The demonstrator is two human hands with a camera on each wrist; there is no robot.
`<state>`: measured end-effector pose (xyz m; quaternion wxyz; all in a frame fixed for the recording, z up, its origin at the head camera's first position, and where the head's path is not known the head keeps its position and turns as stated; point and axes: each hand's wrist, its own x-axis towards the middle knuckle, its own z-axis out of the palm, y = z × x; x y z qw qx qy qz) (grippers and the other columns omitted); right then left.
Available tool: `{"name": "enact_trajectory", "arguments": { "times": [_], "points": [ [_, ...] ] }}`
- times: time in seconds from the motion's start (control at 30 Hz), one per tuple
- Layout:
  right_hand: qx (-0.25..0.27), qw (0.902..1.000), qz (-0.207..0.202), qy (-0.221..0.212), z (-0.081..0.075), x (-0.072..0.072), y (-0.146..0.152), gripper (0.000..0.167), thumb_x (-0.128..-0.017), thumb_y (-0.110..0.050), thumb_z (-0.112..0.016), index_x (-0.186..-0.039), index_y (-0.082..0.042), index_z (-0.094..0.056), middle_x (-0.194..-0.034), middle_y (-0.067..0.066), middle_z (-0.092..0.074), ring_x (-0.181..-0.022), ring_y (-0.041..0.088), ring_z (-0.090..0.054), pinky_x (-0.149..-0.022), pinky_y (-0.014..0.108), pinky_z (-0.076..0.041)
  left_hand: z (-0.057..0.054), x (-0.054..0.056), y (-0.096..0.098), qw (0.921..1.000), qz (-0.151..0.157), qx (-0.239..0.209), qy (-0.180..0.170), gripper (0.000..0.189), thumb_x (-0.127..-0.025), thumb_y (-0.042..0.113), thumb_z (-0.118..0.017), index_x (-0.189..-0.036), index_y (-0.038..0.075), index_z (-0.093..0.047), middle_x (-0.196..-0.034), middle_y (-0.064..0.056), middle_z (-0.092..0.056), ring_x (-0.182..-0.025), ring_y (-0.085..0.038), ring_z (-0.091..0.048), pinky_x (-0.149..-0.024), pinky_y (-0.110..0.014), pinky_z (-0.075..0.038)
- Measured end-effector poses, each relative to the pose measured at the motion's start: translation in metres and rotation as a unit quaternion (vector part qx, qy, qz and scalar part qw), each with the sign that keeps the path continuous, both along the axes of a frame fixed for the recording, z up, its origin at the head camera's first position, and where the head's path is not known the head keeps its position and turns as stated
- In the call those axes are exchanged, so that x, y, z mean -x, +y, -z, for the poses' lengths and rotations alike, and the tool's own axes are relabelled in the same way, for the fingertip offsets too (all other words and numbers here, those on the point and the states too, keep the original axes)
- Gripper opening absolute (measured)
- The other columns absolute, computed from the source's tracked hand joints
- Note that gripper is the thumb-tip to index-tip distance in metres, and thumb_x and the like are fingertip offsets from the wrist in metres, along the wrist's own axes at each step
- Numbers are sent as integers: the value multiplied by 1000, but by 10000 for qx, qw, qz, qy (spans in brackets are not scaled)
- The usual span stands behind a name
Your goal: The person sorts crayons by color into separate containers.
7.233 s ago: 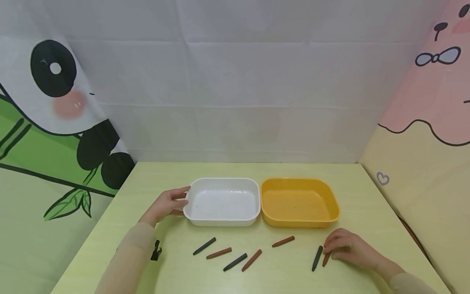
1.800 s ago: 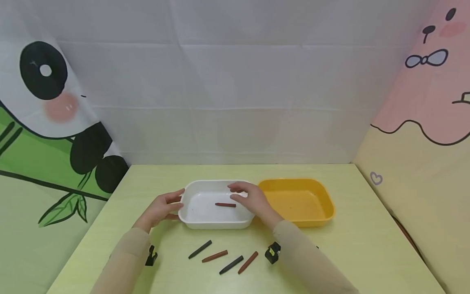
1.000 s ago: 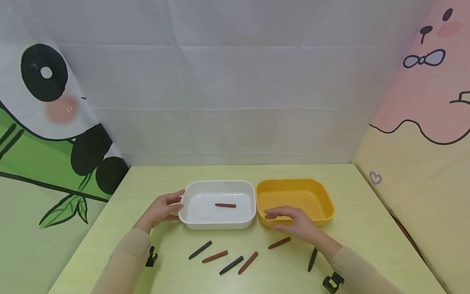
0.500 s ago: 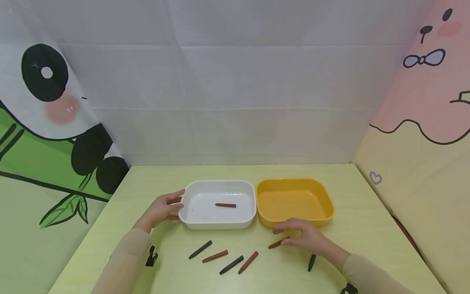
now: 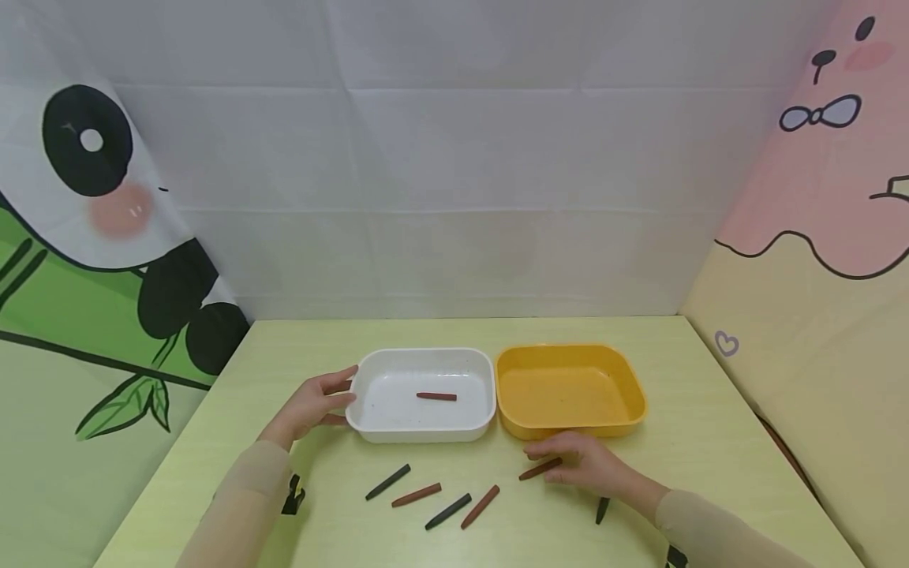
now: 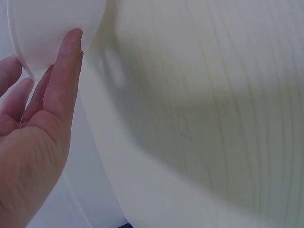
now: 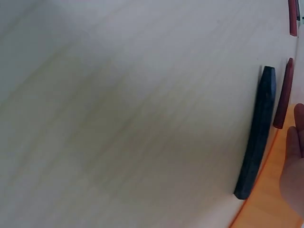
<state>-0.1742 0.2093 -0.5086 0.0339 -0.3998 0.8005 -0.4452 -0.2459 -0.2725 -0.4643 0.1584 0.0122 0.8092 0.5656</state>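
Observation:
My left hand (image 5: pixel 310 404) touches the left end of the white tray (image 5: pixel 398 420); its fingers stay extended along the wall and rim. One red-brown crayon (image 5: pixel 436 397) lies inside that tray. My right hand (image 5: pixel 589 465) is in front of the yellow tray (image 5: pixel 568 394), thumb and fingers apart on either side of another red-brown crayon (image 5: pixel 537 470). In the right wrist view that crayon (image 7: pixel 284 95) lies on the table by the fingertips. A dark crayon (image 5: pixel 602 510) is partly hidden under the right hand.
Several crayons lie on the table in front of the white tray: a dark one (image 5: pixel 387 482), a red-brown one (image 5: pixel 416 495), a second dark one (image 5: pixel 448 512) and a second red-brown one (image 5: pixel 480 507). The trays stand side by side. A cloth wall (image 5: pixel 454 237) rises behind the table.
The red-brown crayon pinched at the far right earlier now lies in the white tray. My right hand let it go and moved right and down to another crayon. My left hand stays at the tray.

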Motion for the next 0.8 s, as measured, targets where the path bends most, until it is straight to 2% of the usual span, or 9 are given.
{"name": "enact_trajectory", "arguments": {
  "times": [0.47,0.8],
  "points": [
    [-236,9989,207,336,9,-3,-2,35,-85,-11,-77,-120,-8,-72,-116,1,-71,-104,17,-63,-89,30,-53,1,0,-1,10000,31,-1,6,62,-98,6,-60,-154,8,-34,-149,-32,-36,-122,-44,-53,-82,-46,-58],
    [-374,9968,372,594,14,-5,-5,36,-81,-6,-79,-116,-11,-74,-111,-2,-72,-102,14,-64,-87,32,-52,1,0,-1,10000,12,-52,-9,62,-98,6,-61,-154,7,-34,-149,-32,-37,-122,-44,-53,-83,-47,-58]
  ]
}}
